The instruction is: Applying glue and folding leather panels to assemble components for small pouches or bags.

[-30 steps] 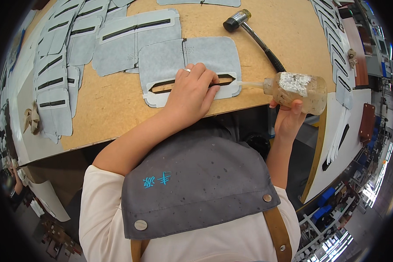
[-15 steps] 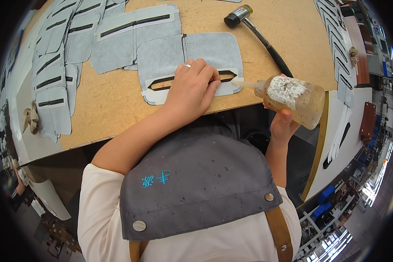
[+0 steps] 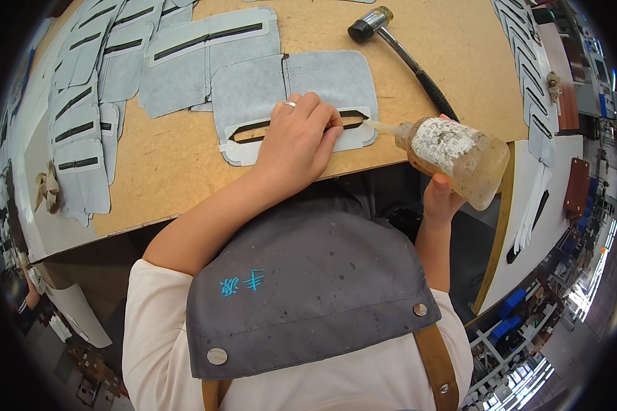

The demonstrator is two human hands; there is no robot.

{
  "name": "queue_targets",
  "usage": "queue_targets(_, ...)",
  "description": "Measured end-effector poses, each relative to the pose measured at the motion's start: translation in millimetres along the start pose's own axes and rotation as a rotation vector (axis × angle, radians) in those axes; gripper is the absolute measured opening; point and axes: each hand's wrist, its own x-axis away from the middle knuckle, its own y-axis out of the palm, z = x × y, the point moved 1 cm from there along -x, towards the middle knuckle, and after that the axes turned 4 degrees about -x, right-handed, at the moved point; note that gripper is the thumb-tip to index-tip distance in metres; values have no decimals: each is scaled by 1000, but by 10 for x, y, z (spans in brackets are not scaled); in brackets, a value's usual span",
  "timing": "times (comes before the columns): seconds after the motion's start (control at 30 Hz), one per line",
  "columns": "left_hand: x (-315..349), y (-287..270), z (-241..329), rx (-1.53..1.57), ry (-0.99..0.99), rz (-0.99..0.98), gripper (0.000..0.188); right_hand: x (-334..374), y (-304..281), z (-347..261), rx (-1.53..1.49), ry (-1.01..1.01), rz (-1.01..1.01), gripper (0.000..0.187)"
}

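Cloudy bottle, base lower, probably plastic

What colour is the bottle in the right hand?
Bottle: translucent yellowish-brown, with a patchy white label; head view.

So the table here is a tan board top filling the upper half of the frame. Smack in the middle there's a pale grey panel with a long slot, lying flat near the front edge. Just left of it, a wider grey panel with a black strip. Upper left is basically all overlapping grey pieces. There's a black-handled hammer on its side, upper right of centre. Far left, a crumpled beige cloth sits on a whitish surface.
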Motion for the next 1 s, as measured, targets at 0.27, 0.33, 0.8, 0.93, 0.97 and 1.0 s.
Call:
queue_targets(0.27, 5, 16, 4, 2, 11, 27, 6, 14, -223, 66, -347, 342, 104, 77)
queue_targets(0.33, 4, 20, 13, 4, 14, 32, 6, -76, -194, 50, -331, 323, 137, 75)
queue_targets(0.8, 7, 11, 16, -11, 13, 21, 6, -50, -83, 230, 60, 21, 62, 71)
queue_targets(0.93, 8, 19, 13, -10, 19, 26, 6, -57, -113, 216, 56, 12, 27, 73)
queue_targets(0.97, 7, 20, 14, -16, 23, 29, 6, -61, -76, 221, 77, -29, 33, 73)
queue_targets(1.0, 3, 15, 12, -24, 28, 33, 6, -72, -48, 224, 97, -71, 40, 72)
